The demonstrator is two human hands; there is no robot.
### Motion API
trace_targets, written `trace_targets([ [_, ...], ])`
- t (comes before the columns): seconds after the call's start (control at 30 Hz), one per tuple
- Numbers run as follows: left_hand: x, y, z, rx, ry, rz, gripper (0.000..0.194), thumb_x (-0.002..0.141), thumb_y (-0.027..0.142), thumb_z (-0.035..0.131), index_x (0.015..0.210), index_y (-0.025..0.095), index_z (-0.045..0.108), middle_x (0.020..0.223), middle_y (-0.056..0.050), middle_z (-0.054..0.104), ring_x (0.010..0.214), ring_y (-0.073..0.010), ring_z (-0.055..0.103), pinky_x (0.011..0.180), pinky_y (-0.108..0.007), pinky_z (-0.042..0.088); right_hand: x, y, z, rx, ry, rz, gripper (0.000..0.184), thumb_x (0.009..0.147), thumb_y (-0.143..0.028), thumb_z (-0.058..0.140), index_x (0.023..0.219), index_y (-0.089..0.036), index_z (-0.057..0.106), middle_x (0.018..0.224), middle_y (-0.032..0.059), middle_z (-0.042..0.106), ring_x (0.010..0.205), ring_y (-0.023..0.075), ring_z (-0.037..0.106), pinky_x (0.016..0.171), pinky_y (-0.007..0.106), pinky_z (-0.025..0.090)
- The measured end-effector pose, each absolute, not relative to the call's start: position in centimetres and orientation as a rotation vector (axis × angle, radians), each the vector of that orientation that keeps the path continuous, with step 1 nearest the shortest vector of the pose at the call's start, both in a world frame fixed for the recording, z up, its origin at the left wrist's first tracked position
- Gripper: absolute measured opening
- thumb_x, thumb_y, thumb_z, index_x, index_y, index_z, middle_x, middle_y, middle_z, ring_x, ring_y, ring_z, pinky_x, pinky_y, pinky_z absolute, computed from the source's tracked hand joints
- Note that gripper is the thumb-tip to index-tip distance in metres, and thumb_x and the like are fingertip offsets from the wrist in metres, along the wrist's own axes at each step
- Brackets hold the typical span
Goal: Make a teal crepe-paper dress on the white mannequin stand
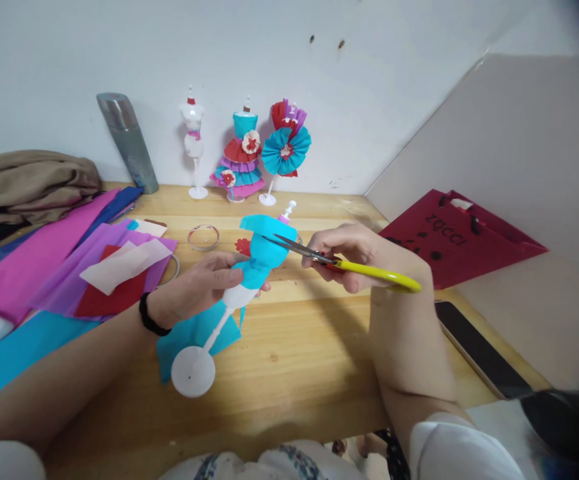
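My left hand [224,275] is closed around the body of a small white doll mannequin [239,295], which leans with its round base toward me. Turquoise crepe paper [264,257] wraps the mannequin's torso, and a loose flap of it stands out near the top. In my right hand [346,252] is a pair of scissors [369,269] with yellow handles. Their dark blades point left and lie against the turquoise paper at the chest. Under the mannequin, another turquoise paper piece [199,333] rests on the table. A small red paper flower [242,247] shows behind my left hand.
Three mannequins stand by the wall: a mostly bare one [192,137], one in tiered ruffles [242,157], one with a turquoise rosette [286,152]. A bottle [128,143], coloured paper sheets [64,257] and a tape ring [203,237] are left; a red bag [449,240] and phone [482,347] right.
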State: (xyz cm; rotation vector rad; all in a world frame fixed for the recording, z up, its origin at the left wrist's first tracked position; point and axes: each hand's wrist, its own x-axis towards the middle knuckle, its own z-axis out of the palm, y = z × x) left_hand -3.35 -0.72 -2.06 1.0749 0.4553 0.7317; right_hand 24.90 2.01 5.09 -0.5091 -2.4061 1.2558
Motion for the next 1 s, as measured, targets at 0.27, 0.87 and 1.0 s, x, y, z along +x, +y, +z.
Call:
trace_targets([
  [0.27, -3.31, -0.60, -2.22, 1.076, 0.444, 0.732, 0.048, 0.070, 0.052, 0.086, 0.101, 0.017, 0.079, 0.088, -0.004, 0.075, 0.089, -0.0198, 0.068, 0.083, -0.029, 0.051, 25.13, 2.00, 5.09, -0.579, -2.395, 1.232, 0.064, 0.081, -0.075, 0.066, 0.099, -0.014, 0.064, 0.071, -0.0029, 0.052, 0.062, 0.0088, 0.043, 0.054, 0.023, 0.033],
  [0.87, -3.41, -0.56, -2.28, 1.149, 0.470, 0.726, 0.045, 0.072, 0.052, 0.081, 0.098, 0.015, 0.077, 0.088, -0.006, 0.072, 0.076, -0.0171, 0.060, 0.068, -0.028, 0.045, 25.39, 2.08, 4.99, -0.623, -2.348, 1.290, 0.061, 0.078, -0.073, 0.071, 0.097, -0.015, 0.066, 0.064, -0.0044, 0.053, 0.056, 0.0081, 0.043, 0.051, 0.024, 0.031],
  [1.0, -3.30, -0.58, -2.17, 1.137, 0.482, 0.729, 0.047, 0.069, 0.054, 0.083, 0.096, 0.015, 0.077, 0.085, -0.006, 0.072, 0.074, -0.0172, 0.060, 0.069, -0.028, 0.046, 25.53, 2.15, 4.86, -0.619, -2.329, 1.313, 0.058, 0.078, -0.069, 0.075, 0.098, -0.015, 0.068, 0.062, -0.0056, 0.052, 0.054, 0.0073, 0.041, 0.049, 0.024, 0.030],
])
